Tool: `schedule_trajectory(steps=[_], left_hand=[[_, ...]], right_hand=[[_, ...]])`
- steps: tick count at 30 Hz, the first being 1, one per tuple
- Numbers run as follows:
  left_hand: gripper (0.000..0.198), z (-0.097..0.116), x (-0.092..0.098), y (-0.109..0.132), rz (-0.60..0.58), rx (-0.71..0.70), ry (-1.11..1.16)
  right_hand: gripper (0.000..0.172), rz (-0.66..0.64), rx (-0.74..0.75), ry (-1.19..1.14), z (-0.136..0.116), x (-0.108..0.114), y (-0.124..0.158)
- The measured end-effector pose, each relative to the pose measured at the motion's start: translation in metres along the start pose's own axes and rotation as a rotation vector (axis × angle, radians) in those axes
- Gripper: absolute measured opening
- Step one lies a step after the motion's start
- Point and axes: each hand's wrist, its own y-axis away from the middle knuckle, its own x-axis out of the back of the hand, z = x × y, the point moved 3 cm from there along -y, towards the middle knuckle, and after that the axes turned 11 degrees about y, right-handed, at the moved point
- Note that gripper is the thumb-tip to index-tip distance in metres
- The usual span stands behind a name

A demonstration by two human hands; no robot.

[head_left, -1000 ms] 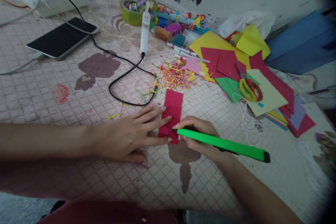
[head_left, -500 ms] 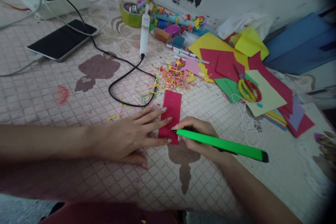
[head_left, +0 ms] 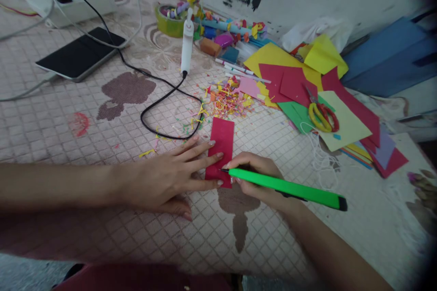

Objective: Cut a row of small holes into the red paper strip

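Note:
A narrow strip of red paper lies on the patterned tablecloth in front of me. My left hand rests flat with its fingers spread, several fingertips pressing on the strip's left side. Pinched in my right hand is a bright green pen with a black end cap. The pen's dark tip touches the lower part of the red strip. Just beyond the strip lies a heap of small coloured paper scraps.
A white glue gun stands behind, its black cable looping near my left hand. Yellow-and-red scissors lie on coloured paper sheets at right, beside white string. A black tablet and power strip are at left.
Both hands keep almost the same pose, with the pen tip still on the red strip. The whole view has shifted very slightly.

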Motion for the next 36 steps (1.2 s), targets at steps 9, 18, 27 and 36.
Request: schedule_trajectory(steps=[9,18,27,36], left_hand=[[0.079,-0.0012,-0.0014,-0.0003,0.018,-0.013,0.012],[0.072,-0.0022,-0.0003,-0.0002,0.001,0.007,0.039],[0.072,-0.0012,0.0001,-0.0005,0.029,0.004,0.061],[0.077,-0.0019,-0.0018,0.0002,-0.001,0.01,0.028]], right_hand=[[0.024,0.004,-0.004,-0.004,0.0007,0.0,0.0005],[0.025,0.001,-0.007,-0.005,0.0028,-0.0009,0.0017],[0.029,-0.011,-0.002,-0.018,0.0043,-0.0017,0.0029],[0.026,-0.033,-0.009,-0.032,0.0016,-0.0001,0.0006]])
